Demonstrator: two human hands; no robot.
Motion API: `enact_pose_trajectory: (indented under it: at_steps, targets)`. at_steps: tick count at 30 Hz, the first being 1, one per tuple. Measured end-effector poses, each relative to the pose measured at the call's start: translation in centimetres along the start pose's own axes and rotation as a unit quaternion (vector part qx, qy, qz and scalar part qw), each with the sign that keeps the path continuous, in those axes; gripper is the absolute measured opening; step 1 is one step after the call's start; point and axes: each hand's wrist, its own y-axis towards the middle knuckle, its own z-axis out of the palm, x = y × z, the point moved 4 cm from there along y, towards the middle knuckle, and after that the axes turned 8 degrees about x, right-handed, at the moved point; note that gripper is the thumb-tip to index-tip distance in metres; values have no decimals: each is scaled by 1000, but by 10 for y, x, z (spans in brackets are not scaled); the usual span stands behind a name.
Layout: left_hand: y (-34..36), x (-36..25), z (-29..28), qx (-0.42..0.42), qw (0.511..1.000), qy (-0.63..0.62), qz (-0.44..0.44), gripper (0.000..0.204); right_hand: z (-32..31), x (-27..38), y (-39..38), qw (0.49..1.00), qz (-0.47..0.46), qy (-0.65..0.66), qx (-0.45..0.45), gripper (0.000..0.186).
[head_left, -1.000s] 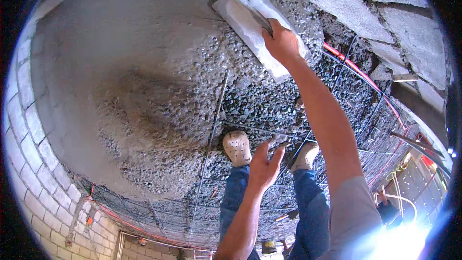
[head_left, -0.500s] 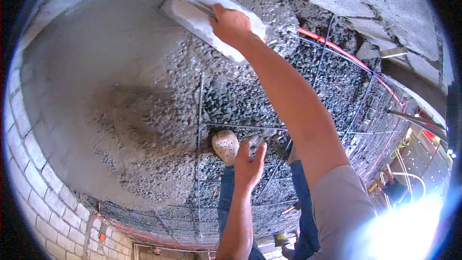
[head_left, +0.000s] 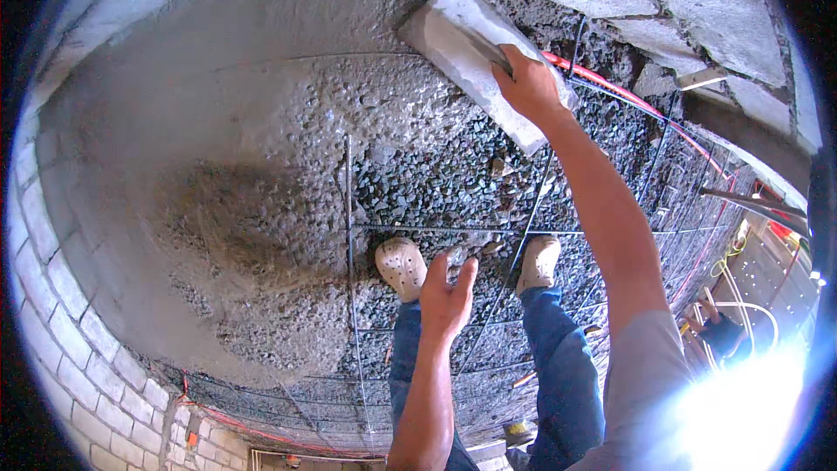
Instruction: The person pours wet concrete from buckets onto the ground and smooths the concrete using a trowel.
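Observation:
My right hand (head_left: 534, 87) grips the handle of a long, pale finishing trowel (head_left: 471, 30), its flat blade smeared with cement. The blade lies at a slant against the far block wall, over the edge of wet grey concrete (head_left: 375, 96) and loose dark gravel (head_left: 436, 183). Smooth concrete (head_left: 200, 87) spreads to the left, with a rough, darker patch (head_left: 235, 209) in its middle. My left hand (head_left: 445, 301) hangs above the gravel between my feet, thumb and forefinger apart, holding nothing that I can see.
Thin steel bars (head_left: 436, 228) cross the gravel around my beige clogs (head_left: 400, 266). Red conduit (head_left: 602, 89) runs along the far block wall (head_left: 706, 17). Another block wall (head_left: 74, 323) curves along the left. At the right edge, another person's hand (head_left: 706, 318) shows near pale hoses.
My right hand has drawn the trowel rightward along the far wall, baring a thin line in the concrete behind it. The left hand has barely moved.

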Motion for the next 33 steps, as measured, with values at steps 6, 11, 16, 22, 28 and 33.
enact_pose_trajectory:
  at_steps: [6,11,16,22,28,33]
  targets:
    - [-1,-7,4,27,999,-21,-30,38,22,9,-13,994,-104,22,13,34]
    - [1,-6,6,11,1000,-3,-3,37,15,-3,29,1000,-17,19,-15,35]
    - [0,-5,8,42,997,24,-55,37,15,7,6,997,-67,43,-4,33]
    - [3,-16,13,19,998,51,-12,37,3,2,48,998,-63,-24,-7,36]
    - [3,-6,15,32,999,38,-21,39,11,17,13,997,-67,12,31,36]
    - [2,-4,10,14,1000,16,-12,42,11,-1,-28,981,106,157,-39,40]
